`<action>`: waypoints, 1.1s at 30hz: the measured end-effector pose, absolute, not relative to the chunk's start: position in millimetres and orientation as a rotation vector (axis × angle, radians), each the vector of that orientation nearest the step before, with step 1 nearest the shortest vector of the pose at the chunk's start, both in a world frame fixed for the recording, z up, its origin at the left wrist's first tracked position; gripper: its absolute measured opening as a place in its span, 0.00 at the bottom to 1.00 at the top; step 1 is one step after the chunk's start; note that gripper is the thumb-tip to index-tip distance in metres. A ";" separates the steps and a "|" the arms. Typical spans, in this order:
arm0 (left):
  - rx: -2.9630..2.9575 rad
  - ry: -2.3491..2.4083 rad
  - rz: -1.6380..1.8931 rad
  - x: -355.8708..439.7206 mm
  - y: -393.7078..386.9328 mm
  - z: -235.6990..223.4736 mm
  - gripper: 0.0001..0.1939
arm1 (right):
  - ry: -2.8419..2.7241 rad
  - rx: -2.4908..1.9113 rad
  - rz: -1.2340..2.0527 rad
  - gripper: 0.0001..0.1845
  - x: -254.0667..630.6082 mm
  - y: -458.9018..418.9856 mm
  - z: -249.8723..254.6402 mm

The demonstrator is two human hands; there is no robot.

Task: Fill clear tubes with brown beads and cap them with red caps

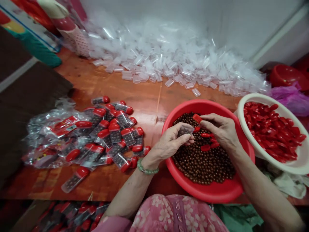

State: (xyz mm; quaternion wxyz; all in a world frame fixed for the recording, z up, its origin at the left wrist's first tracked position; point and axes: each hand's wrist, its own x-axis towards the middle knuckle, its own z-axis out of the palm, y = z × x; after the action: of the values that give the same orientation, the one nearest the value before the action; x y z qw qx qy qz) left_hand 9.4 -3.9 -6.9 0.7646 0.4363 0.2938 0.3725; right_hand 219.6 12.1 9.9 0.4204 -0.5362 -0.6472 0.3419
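My left hand point(175, 140) is closed around a small clear plastic case point(185, 130) with brown balls inside. It is held over a red basin point(246, 174) of shiny brown balls point(202, 167). Just to the right, my right hand point(220, 129) pinches a red cap point(197, 118) between thumb and fingertips, close to the case but apart from it. Several more red caps point(205, 148) lie on the balls beneath my right hand. A green bead bracelet point(147, 167) circles my left wrist.
Filled, red-capped cases point(115, 132) lie piled on the left of the table beside clear plastic bags point(43, 122). Clear empty cases point(169, 64) are heaped along the wall. A white basin point(241, 116) of red caps point(272, 132) stands right. More filled cases point(72, 216) lie below the table edge.
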 end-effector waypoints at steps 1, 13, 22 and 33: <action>0.940 0.643 0.802 10.2 -3.7 -6.8 0.20 | -1.611 -1.305 0.842 0.09 214.3 8.8 13.1; 1.217 0.758 0.810 12.2 -1.8 -4.6 0.06 | -1.856 -1.148 0.566 0.05 199.0 -3.1 20.4; 1.264 0.764 0.784 11.3 -3.8 -5.1 0.09 | -1.926 -1.133 0.567 0.05 199.2 -3.2 23.9; 1.372 0.805 0.696 9.8 -3.4 -4.2 0.11 | -2.186 -1.003 0.381 0.09 209.2 -8.5 24.2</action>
State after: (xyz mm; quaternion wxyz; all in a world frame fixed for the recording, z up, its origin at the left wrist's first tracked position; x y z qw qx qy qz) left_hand 9.8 -3.4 -4.2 0.6463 0.6030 0.3538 0.3057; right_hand 209.2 -8.5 24.2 0.3460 -0.3865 -0.8422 0.1467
